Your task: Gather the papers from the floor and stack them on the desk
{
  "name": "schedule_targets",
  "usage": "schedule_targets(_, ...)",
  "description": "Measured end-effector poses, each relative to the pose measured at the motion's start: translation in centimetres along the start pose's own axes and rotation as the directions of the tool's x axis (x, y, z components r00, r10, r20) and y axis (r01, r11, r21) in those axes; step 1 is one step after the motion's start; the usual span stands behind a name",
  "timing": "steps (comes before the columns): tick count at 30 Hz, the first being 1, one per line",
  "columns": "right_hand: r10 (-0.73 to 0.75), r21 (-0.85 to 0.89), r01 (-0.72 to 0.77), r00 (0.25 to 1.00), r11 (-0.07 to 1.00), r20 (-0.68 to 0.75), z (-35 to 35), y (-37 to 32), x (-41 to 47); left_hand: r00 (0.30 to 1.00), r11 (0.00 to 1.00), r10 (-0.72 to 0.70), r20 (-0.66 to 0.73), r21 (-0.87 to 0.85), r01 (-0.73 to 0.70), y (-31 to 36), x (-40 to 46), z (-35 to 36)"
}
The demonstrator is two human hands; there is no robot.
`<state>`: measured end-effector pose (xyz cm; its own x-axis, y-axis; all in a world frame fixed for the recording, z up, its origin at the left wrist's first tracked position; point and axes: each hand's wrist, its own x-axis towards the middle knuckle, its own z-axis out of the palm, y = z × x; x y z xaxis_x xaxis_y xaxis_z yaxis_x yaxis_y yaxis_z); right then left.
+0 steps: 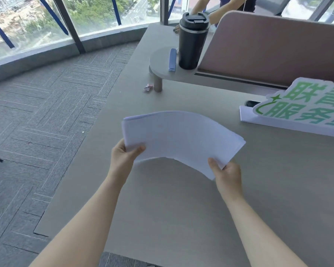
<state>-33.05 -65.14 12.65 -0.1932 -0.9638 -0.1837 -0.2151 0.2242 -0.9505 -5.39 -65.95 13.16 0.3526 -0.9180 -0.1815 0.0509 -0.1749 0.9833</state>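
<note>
While we hold the paper stack above the desk, our left hand pinches its near-left corner and our right hand its near-right corner; squeezed between them, it arches upward, likely for squaring before set-down.

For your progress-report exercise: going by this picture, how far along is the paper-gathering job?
Done: the visible floor shows no loose papers, so gathering looks finished. In hand: the left hand and right hand hold the bowed stack of papers over the desk. Left: laying it flat and letting go.
</note>
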Motion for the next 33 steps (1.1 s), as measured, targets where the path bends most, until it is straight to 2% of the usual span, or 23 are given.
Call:
schedule_targets(6, 0.083, -0.182, -0.086, 0.996, 0.979, -0.023, 2.7, 2.8, 0.2, 0.991, 0.992, -0.124, -0.052, -0.017, 0.123, -3.3, 0.5, 1.3)
schedule_targets(8, 0.024, -0.191, -0.036, 0.998, 0.981, -0.065, 3.8, 1.5, 0.4, 0.992, 0.995, -0.101, -0.071, -0.004, 0.101, -2.4, 1.2, 0.7)
schedule_targets(10, -0.033, -0.202, 0.018, 0.997, 0.979, -0.068, 5.1, -0.3, 1.3, 0.996, 0.999, -0.022, -0.091, 0.042, 0.026, -0.6, 2.6, -1.1)
schedule_targets(12, -0.035, -0.232, 0.028, 0.999, 0.972, -0.024, 7.0, -2.0, 2.5, 0.993, 0.991, 0.025, -0.112, 0.132, -0.010, 1.5, 4.6, -3.6)
schedule_targets(13, -0.008, -0.256, 0.013, 1.000, 0.967, 0.023, 8.2, -2.6, 3.2, 0.992, 0.980, 0.010, -0.124, 0.200, 0.015, 2.4, 5.7, -5.1)
schedule_targets(16, 0.152, -0.290, -0.093, 0.970, 0.952, 0.191, 11.8, -3.5, 4.8, 0.983, 0.908, -0.098, -0.156, 0.391, 0.153, 2.9, 8.5, -8.7)
schedule_targets(19, 0.289, -0.276, -0.221, 0.927, 0.936, 0.239, 14.7, -3.5, 5.5, 0.972, 0.821, -0.156, -0.175, 0.524, 0.226, 1.4, 10.2, -10.6)
schedule_targets(21, 0.343, -0.318, -0.264, 0.911, 0.911, 0.229, 15.6, -3.6, 5.7, 0.968, 0.771, -0.165, -0.187, 0.588, 0.245, 0.2, 11.0, -11.2)
schedule_targets(24, 0.377, -0.473, -0.247, 0.904, 0.846, 0.203, 16.0, -3.0, 5.9, 0.969, 0.678, -0.152, -0.197, 0.692, 0.247, -1.4, 12.0, -11.6)
schedule_targets(27, 0.348, -0.619, -0.205, 0.930, 0.758, 0.118, 15.8, -2.1, 5.5, 0.969, 0.623, -0.140, -0.206, 0.742, 0.247, -2.4, 12.6, -11.6)
schedule_targets(30, 0.357, -0.744, -0.212, 0.933, 0.633, 0.037, 15.5, -1.7, 4.9, 0.965, 0.520, -0.110, -0.239, 0.813, 0.260, -3.0, 12.4, -11.2)
schedule_targets(33, 0.352, -0.787, -0.249, 0.935, 0.565, -0.042, 14.9, -3.0, 4.8, 0.957, 0.441, -0.033, -0.287, 0.856, 0.271, -1.8, 11.6, -11.0)
